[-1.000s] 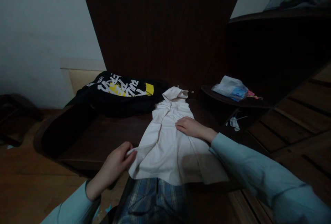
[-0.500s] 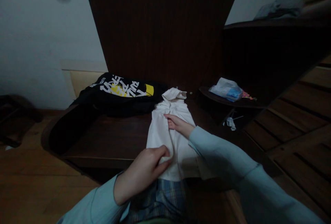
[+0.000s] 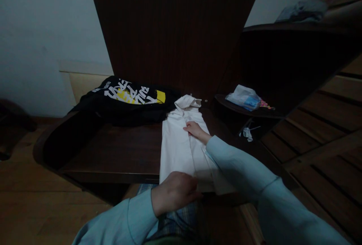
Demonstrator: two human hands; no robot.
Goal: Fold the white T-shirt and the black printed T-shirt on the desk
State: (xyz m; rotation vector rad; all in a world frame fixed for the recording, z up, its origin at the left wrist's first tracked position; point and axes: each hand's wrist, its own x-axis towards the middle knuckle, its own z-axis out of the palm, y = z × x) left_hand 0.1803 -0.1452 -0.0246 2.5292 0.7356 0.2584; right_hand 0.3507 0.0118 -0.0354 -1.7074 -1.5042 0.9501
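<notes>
A white collared shirt lies lengthwise on a dark wooden table, its collar pointing away from me and its left side folded in to a straight edge. My left hand is closed on the shirt's near hem at the table's front edge. My right hand rests flat on the upper middle of the shirt, fingers stretched out toward the collar. Both arms wear light blue sleeves.
A black garment with white and yellow lettering lies at the table's back left. A small round shelf holds a plastic packet on the right. Dark wooden panelling rises behind; slatted wood runs along the right.
My left hand carried the shirt's left edge across to the middle, then slid down to the near hem. My right hand moved up the shirt toward the collar.
</notes>
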